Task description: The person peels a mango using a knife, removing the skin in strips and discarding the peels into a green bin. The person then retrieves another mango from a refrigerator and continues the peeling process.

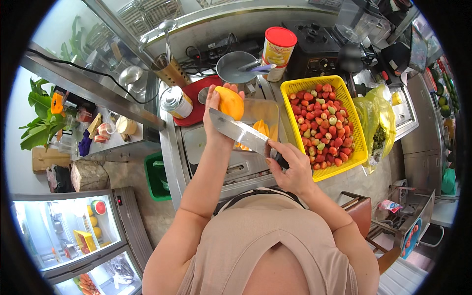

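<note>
A peeled orange-yellow mango point(230, 103) rests in the palm of my left hand point(213, 127), with the fingers curled behind it. My right hand point(293, 166) grips the dark handle of a large kitchen knife point(239, 129). The broad blade points up and left, its tip near my left palm just below the mango; whether it touches the fruit I cannot tell. Under the knife, a clear plastic container point(273, 110) holds cut mango slices point(261, 127), partly hidden by the blade and hands.
Right of the container stands a yellow plastic basket point(363, 147) full of strawberries point(320, 121). Behind are an opened can point(176, 102) on a red tray point(197, 88), a metal pot point(236, 66) and a red-lidded tin point(279, 51). A green bin point(149, 177) stands on the floor at left.
</note>
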Available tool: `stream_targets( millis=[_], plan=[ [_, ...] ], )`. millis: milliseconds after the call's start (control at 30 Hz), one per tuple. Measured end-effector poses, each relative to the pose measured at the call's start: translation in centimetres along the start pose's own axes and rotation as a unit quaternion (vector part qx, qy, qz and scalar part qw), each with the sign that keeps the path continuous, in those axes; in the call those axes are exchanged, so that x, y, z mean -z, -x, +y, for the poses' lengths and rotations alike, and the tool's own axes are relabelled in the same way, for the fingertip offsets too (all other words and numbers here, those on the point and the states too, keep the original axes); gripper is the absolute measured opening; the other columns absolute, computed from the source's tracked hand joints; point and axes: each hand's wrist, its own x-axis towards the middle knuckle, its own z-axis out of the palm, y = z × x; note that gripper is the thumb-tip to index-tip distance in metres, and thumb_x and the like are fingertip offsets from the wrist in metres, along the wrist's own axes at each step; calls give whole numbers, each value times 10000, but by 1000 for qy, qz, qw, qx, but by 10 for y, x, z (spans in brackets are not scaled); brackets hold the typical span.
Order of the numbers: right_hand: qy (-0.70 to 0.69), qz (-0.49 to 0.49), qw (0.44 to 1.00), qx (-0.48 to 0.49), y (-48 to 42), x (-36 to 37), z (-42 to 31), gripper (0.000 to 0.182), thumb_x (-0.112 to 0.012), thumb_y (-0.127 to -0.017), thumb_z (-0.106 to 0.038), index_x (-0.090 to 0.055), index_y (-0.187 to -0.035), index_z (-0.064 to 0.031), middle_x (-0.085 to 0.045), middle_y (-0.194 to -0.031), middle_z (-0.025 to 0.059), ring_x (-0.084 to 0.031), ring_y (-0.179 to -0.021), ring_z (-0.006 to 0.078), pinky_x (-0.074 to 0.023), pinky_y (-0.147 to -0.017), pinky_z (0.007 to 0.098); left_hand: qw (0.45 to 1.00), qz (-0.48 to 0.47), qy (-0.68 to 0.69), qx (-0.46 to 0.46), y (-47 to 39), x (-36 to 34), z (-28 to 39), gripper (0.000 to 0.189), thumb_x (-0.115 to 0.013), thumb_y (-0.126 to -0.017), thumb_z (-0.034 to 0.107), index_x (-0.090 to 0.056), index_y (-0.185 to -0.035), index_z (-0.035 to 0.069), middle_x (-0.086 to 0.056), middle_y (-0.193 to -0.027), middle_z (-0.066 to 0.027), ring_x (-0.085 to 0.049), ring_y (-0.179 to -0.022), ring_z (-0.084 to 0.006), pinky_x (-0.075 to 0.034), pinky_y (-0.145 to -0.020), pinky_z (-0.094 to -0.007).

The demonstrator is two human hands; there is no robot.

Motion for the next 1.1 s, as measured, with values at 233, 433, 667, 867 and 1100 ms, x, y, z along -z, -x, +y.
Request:
stream_targets(
  millis=[233, 433, 667, 867, 1100],
  plan=[
    [26, 10, 999, 27, -22, 4, 0, 395, -675, -734, -67, -581, -1118, -58, -611, -816, 106, -601, -631, 260, -481, -533, 321, 997, -26, -71, 36, 6, -4, -1, 349, -527, -914, 180, -405, -1233, 108, -549, -1131, -134, -572, -1002, -276, -501, -862, -454],
    [45, -39, 998, 23, -30, 11, 5, 385, -675, -746, -108, -581, -1119, -81, -619, -828, 88, -600, -612, 238, -481, -536, 326, 982, -61, -165, 76, 6, 9, -6, 300, -530, -928, 242, -532, -1186, 88, -607, -991, -26, -606, -852, -129, -510, -738, -265],
    [45, -46, 998, -12, -33, 11, 8, 367, -663, -760, -114, -576, -1116, -87, -610, -824, 92, -598, -667, 279, -483, -573, 349, 972, -85, -197, 91, 1, 14, 3, 326, -499, -948, 229, -518, -1209, 33, -584, -1026, -45, -585, -913, -132, -494, -794, -275],
    [3, -53, 999, -9, -47, 11, 26, 344, -650, -779, -122, -581, -1114, -82, -619, -854, 108, -603, -714, 298, -483, -602, 361, 966, -25, -231, 118, 7, 7, 6, 254, -472, -960, 169, -566, -1150, 29, -613, -960, -40, -615, -845, -135, -515, -764, -277],
    [60, -10, 998, 34, -80, 2, 49, 344, -664, -783, -154, -584, -1112, -91, -622, -882, 92, -610, -750, 280, -491, -621, 348, 931, -29, -313, 186, 8, 18, 6, 296, -483, -955, 254, -566, -1161, 58, -620, -943, -43, -622, -789, -128, -518, -629, -249]
  ],
)
